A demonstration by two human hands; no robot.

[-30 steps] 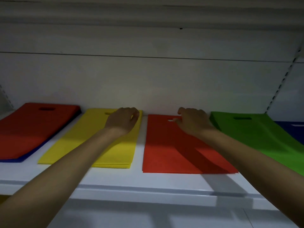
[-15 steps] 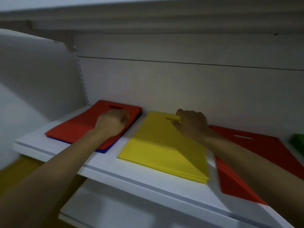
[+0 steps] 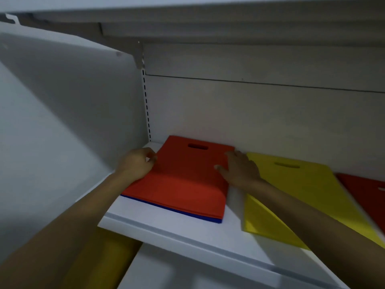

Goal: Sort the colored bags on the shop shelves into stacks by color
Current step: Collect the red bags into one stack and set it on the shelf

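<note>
A stack of red bags (image 3: 183, 180) with blue bags (image 3: 173, 209) underneath lies at the left end of the white shelf (image 3: 166, 226). My left hand (image 3: 136, 164) is at the stack's left edge, its curled fingers pinching the top red bag's edge. On the stack's right edge rests my right hand (image 3: 239, 170), fingers fairly straight and thumb on the red fabric. Just to the right lies a yellow stack (image 3: 302, 184), partly covered by my right forearm. Another red bag (image 3: 366, 190) shows at the far right.
The shelf's white side panel (image 3: 73, 122) stands close on the left and the back wall (image 3: 250, 113) is just behind the bags. An upper shelf (image 3: 208, 21) hangs overhead. Something yellow (image 3: 100, 257) lies on the lower shelf.
The view swung left. My left hand went from the yellow stack to the leftmost red stack's left edge; my right hand crossed from the other red bag, over the yellow stack, to this stack's right edge.
</note>
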